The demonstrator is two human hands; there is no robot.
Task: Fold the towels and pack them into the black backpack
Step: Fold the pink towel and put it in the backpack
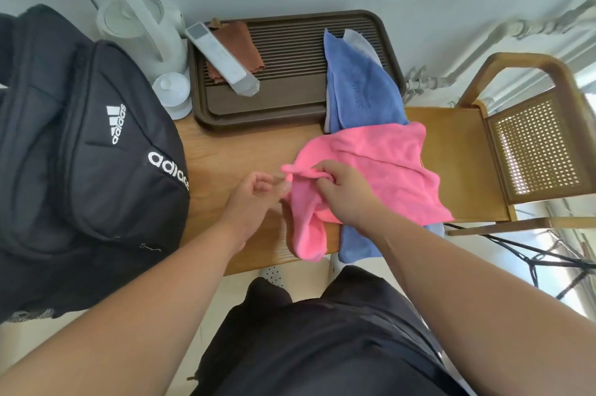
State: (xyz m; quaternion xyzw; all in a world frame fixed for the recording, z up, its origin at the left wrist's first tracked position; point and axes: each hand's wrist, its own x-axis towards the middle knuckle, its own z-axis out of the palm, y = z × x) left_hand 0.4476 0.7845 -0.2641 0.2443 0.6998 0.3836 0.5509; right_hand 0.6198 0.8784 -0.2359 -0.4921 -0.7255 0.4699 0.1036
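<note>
Right hand [338,189] pinches pink towel [387,169] (crumpled); left hand [254,198] loosely open beside it

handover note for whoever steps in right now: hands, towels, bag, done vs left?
Right hand: pinching a bunched edge of the pink towel.
Left hand: half open at that towel's left edge, grip unclear.
Pink towel lies crumpled over the blue towel, which runs from the brown tray over the table's front edge.
Black backpack is on the left, apparently closed.
Done: nothing folded or packed.
Left: fold both, pack.
</note>
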